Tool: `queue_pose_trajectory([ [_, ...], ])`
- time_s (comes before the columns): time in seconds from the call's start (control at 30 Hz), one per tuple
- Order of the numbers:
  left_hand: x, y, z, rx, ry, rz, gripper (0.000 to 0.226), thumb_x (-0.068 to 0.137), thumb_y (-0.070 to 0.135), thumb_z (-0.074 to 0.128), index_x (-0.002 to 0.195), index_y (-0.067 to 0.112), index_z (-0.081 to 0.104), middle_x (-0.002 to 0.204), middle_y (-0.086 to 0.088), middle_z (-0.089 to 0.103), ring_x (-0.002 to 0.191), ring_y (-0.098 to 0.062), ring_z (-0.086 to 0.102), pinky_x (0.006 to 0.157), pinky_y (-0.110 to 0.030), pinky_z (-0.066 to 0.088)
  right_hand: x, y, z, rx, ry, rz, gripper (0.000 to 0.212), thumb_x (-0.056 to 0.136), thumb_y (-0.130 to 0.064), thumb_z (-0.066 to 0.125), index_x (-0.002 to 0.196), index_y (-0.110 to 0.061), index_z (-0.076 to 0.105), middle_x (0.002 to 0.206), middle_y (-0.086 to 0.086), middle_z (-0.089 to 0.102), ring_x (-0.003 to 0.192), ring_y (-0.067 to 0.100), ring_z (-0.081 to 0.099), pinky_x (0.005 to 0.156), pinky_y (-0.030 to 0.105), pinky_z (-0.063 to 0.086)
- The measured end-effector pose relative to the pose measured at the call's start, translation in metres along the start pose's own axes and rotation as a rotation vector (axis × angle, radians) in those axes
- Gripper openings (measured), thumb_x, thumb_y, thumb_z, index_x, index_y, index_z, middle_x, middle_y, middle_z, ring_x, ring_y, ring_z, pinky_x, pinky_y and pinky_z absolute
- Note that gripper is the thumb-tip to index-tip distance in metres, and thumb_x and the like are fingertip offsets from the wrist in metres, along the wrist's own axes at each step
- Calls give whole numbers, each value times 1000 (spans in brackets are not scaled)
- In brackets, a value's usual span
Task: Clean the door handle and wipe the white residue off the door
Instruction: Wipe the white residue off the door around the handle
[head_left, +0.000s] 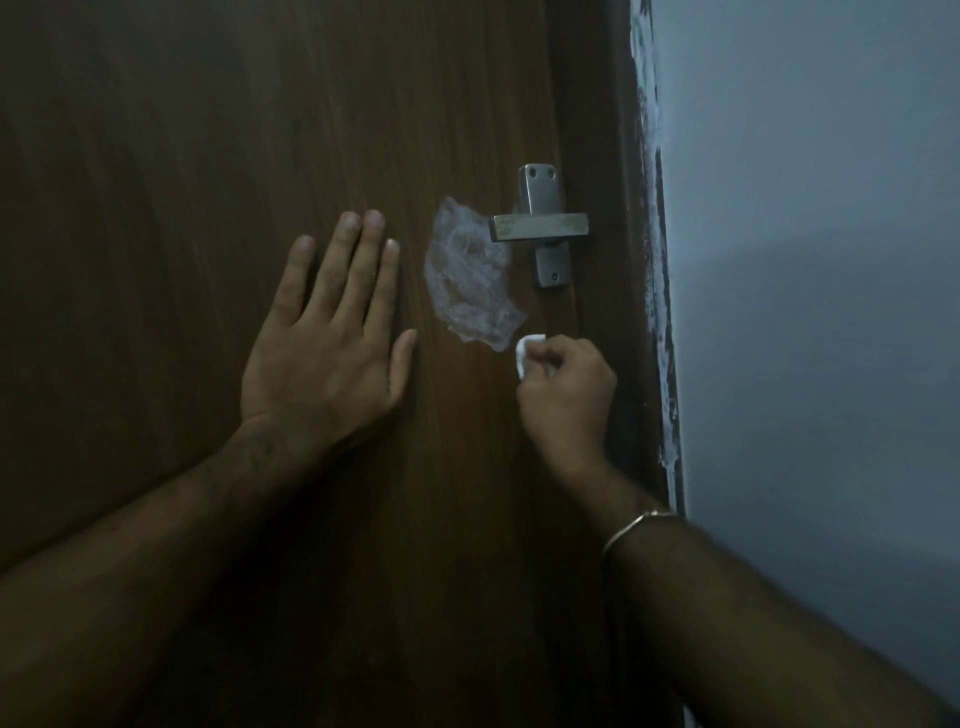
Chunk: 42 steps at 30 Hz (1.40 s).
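A dark brown wooden door (208, 130) fills most of the head view. A metal lever handle (540, 227) on a narrow backplate sits near its right edge, with pale smears on the lever. A patch of white residue (470, 275) spreads on the wood just left of and below the handle. My left hand (332, 338) lies flat against the door, fingers spread, left of the patch. My right hand (566, 389) is closed on a small white wad of tissue (527, 351), which touches the door at the lower right tip of the residue.
The door frame (634, 260) runs down the right of the door, with rough white paint smears (660, 291) along its edge. A pale grey-blue wall (810, 260) lies beyond it. A thin metal bangle (636, 530) sits on my right wrist.
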<state>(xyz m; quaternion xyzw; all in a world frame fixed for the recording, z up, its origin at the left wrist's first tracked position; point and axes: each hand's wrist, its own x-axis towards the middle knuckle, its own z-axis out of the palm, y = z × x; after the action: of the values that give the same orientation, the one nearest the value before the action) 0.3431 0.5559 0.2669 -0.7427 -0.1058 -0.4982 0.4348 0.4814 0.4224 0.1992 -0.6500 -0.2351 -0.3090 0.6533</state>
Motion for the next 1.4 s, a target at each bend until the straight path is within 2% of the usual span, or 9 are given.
queue_pose_trajectory([
  [0.13, 0, -1, 1, 11, 11, 0, 74, 101, 48, 14, 157, -1, 10, 166, -20, 1, 155, -30, -2, 124, -52, 6, -28, -4, 5, -40, -124, -308, 18, 87, -4, 65, 100, -13, 74, 98, -1, 65, 91, 11, 59, 76, 17, 49],
  [0.27, 0, 1, 0, 12, 3, -3, 73, 102, 48, 14, 157, -1, 10, 166, -20, 2, 155, -30, -2, 124, -52, 6, 8, 4, -2, -7, 25, -68, 21, 90, -7, 64, 107, -15, 72, 107, -1, 67, 103, 13, 59, 76, 6, 40],
  [0.4, -1, 0, 0, 38, -8, -2, 74, 102, 48, 11, 157, -1, 8, 166, -21, -1, 155, -30, -3, 124, -52, 6, -28, 1, 4, -56, -101, -443, 25, 87, 3, 61, 105, -10, 73, 108, 1, 68, 104, 11, 58, 93, 17, 45],
  [0.53, -1, 0, -2, 28, -23, 1, 74, 101, 49, 10, 157, -1, 8, 166, -21, 0, 155, -31, -4, 124, -52, 6, 7, 9, -3, 26, 49, -183, 29, 88, 8, 57, 107, -7, 72, 113, 5, 69, 107, 12, 61, 94, 16, 49],
  [0.67, -1, -1, -1, 38, -21, 1, 74, 101, 49, 11, 157, -1, 7, 166, -21, -2, 155, -31, -4, 124, -52, 6, -19, 8, 3, -28, -108, -457, 30, 87, 6, 58, 111, -6, 71, 120, 4, 67, 115, 9, 56, 105, 15, 40],
  [0.8, -1, 0, -2, 21, -12, 3, 74, 102, 48, 12, 157, -1, 9, 166, -21, 0, 155, -31, -3, 124, -52, 5, 15, 10, -1, 19, 29, -214, 32, 91, 6, 55, 118, -5, 67, 129, 5, 64, 119, 4, 52, 102, 10, 41],
  [0.93, 0, -1, -1, 36, -11, 5, 75, 101, 48, 12, 156, -2, 10, 165, -22, 1, 155, -31, -3, 124, -52, 5, -2, 11, 1, -25, -95, -436, 32, 91, 3, 57, 119, -7, 67, 131, 3, 63, 122, 3, 51, 106, 10, 38],
  [1.07, -1, 1, -2, 24, -12, 3, 74, 101, 48, 12, 156, -1, 10, 166, -21, 1, 155, -31, -2, 124, -52, 5, 21, 8, -2, 25, 44, -231, 34, 92, 3, 55, 123, -6, 65, 132, 6, 63, 124, 8, 53, 108, 25, 44],
  [1.4, -1, 0, -2, 33, -17, 3, 74, 102, 48, 12, 157, -1, 9, 166, -21, 0, 155, -31, -4, 124, -52, 7, 1, -6, 3, -63, -89, -390, 32, 92, 4, 55, 120, -6, 67, 127, 8, 66, 122, 16, 58, 107, 25, 43],
])
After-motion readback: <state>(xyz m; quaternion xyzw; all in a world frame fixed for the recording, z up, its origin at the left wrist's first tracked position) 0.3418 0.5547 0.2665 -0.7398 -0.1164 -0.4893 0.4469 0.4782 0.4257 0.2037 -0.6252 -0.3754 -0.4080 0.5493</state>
